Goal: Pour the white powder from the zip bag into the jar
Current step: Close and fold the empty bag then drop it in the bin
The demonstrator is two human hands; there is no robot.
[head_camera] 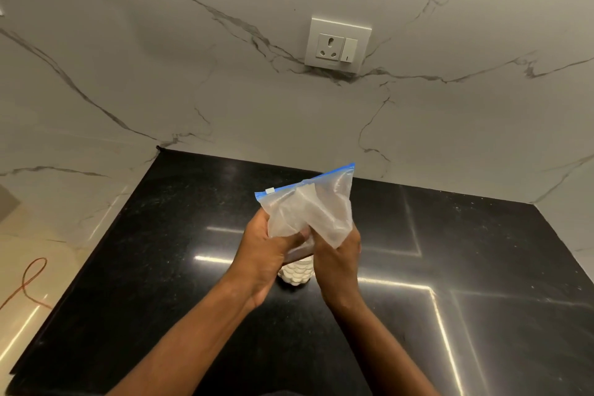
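While hands (302, 254) pinch zip bag (310, 207), jar (295, 273) directly beneath.

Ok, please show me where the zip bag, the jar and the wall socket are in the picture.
zip bag (316, 207), head view, on the clear plastic below the blue zip strip.
jar (296, 274), head view, on its powder-filled lower body.
wall socket (337, 45), head view, on the white plate.

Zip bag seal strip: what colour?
Blue, along the zip bag top edge; head view.

Blue-edged clear zip bag (316, 209), black countertop (180, 251)
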